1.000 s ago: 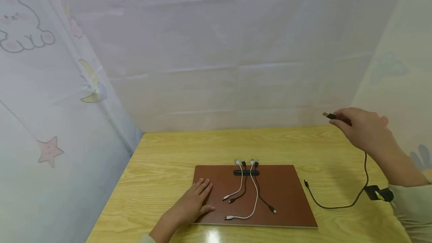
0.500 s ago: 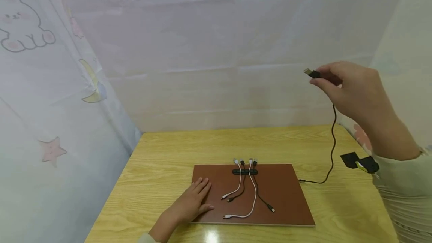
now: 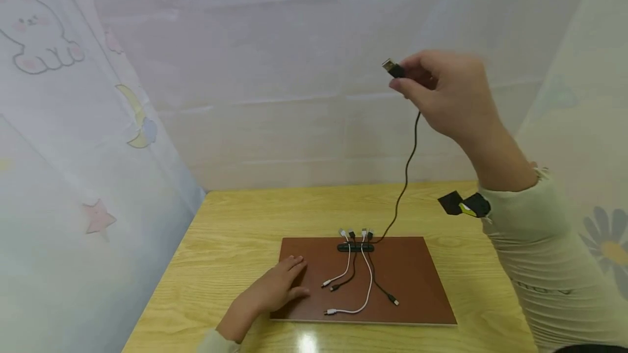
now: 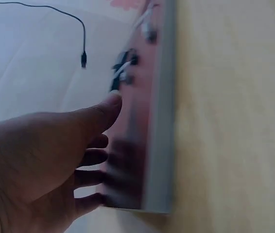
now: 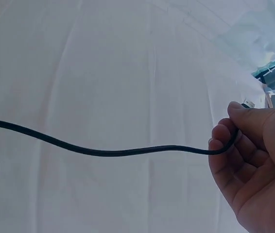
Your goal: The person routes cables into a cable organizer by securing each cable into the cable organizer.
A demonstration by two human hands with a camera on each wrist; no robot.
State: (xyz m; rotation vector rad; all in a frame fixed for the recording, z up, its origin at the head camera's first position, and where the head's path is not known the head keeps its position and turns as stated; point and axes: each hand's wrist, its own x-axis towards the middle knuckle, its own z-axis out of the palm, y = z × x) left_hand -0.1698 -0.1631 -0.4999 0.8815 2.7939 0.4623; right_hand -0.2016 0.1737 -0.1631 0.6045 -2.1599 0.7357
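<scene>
My right hand is raised before the backdrop and pinches a black USB cable just behind its metal plug. The rest of that cable hangs down, and its lower plug dangles free in the left wrist view. In the head view this lower end overlaps a black cable holder at the back of a brown board. Two white cables and two black cables run through the holder across the board. My left hand rests on the board's left side with fingers extended.
A yellow wood-grain table lies under the board. Pale cloth stands behind it and at both sides. A black tag with a yellow patch is at my right sleeve.
My right hand has moved up and left with the black USB cable, lifting its lower end off the table to over the holder. The left hand stays nearly still on the board.
</scene>
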